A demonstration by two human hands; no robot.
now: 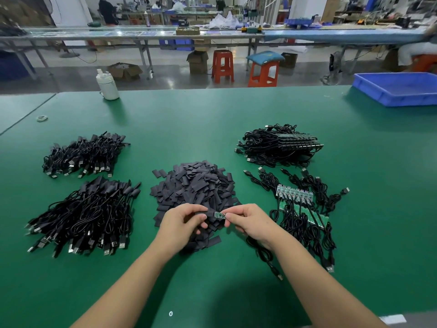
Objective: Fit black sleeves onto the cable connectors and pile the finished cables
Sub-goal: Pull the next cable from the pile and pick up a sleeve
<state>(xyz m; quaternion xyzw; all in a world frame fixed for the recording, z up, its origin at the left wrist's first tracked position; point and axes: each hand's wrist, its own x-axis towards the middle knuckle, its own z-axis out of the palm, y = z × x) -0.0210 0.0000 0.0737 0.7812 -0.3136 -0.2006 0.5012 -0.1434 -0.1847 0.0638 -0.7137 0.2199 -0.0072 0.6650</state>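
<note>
The left hand (pixel 183 220) is pinching a black sleeve (pixel 205 213) between thumb and fingertips, and the right hand (pixel 248 218) is pinching the far end of a small green board (pixel 220 215) — the connector end of a cable (pixel 264 254) that is trailing away under the right wrist. Sleeve and board are meeting end to end between the two sets of fingertips, so the sleeve is likely being slid on; holding each piece by its outer end is leaving the joint free.

Just beyond and beneath the fingers the sleeve heap (pixel 194 190) is lying within easy reach. To the right of the right hand, bare boards (pixel 298 200) with their cables are waiting, with a tied bundle (pixel 279 147) further out. To the left of the left hand, two piles (pixel 82 214) of finished cables are sitting well apart from the unsleeved stock — probably so the two never mix.

Everything is resting on a green mat (pixel 212 280). A white bottle (pixel 107 85) and a blue tray (pixel 399 88) are standing at its far edge, and beyond them are long benches and orange stools (pixel 222 66) in a workshop.
</note>
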